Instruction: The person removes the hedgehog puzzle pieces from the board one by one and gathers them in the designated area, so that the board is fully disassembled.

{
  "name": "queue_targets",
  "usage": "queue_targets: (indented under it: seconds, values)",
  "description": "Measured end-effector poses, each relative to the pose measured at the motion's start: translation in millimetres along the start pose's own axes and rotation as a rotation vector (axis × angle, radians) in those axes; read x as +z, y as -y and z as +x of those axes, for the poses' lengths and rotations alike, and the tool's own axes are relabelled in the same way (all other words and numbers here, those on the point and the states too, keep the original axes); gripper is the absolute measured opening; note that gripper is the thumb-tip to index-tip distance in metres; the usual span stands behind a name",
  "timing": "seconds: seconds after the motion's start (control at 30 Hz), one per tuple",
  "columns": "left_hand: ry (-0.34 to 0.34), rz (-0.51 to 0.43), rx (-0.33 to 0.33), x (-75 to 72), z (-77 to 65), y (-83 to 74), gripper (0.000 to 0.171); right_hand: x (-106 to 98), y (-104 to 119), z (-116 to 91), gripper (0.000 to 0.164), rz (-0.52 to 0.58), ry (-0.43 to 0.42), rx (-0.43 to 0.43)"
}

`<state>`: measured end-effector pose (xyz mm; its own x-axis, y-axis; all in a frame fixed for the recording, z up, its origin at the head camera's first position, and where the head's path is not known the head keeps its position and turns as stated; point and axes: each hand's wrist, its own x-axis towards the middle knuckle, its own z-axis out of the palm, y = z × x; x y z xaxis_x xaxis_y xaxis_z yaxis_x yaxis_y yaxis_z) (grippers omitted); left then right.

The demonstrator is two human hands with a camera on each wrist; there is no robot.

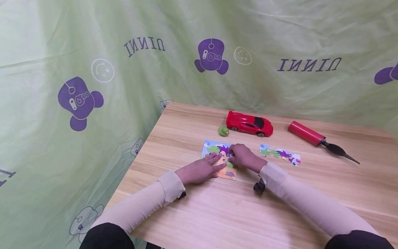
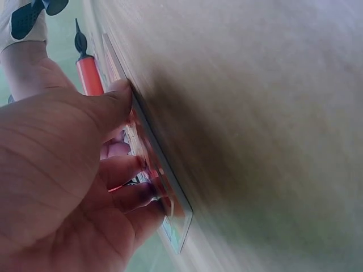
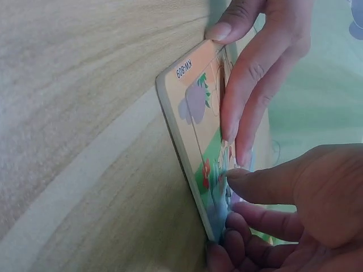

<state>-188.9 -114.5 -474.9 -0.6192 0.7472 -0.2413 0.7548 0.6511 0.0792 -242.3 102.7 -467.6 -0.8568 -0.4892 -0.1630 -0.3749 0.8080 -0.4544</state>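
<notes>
A jigsaw puzzle board [image 1: 230, 175] with a colourful cartoon picture lies flat on the wooden table, partly covered by both hands. My left hand [image 1: 199, 171] rests on its left half with fingers extended over the picture. In the left wrist view, the thumb of that hand touches the board's edge [image 2: 161, 150]. Curled over the right side of the board, my right hand [image 1: 244, 156] pinches a small puzzle piece [image 3: 229, 195] between thumb and fingers, mostly hidden by them. The board's printed corner [image 3: 180, 85] shows in the right wrist view.
Several loose puzzle pieces [image 1: 282, 154] lie in a row right of the board. Behind it are a red toy car [image 1: 249, 123] and a small green toy [image 1: 223, 130]. Farther right lies a red hand pump [image 1: 306, 133] with a black nozzle. A green printed curtain [image 1: 174, 79] hangs behind the table.
</notes>
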Motion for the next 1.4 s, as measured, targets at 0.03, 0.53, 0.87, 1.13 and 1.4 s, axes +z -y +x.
queue_targets:
  seconds: [0.03,0.53,0.87,1.13,1.4]
  values:
    - [0.001,0.001,-0.001,-0.4,0.3,-0.3,0.054,-1,0,0,0.032,0.014,0.002,0.011]
    - [0.024,-0.007,-0.032,-3.5,-0.4,-4.0,0.053,-12,-4,-1,0.007,0.201,0.021,0.027]
    - [0.034,-0.061,-0.040,-3.1,0.1,-2.7,0.053,-53,-37,1,0.009,0.221,-0.150,0.051]
    - [0.021,-0.066,-0.043,2.3,0.3,-1.5,0.055,-74,-70,-24,0.009,0.148,-0.032,0.007]
    - [0.012,-0.070,-0.031,4.9,4.2,0.5,0.055,-84,-124,-85,0.004,0.098,0.020,0.031]
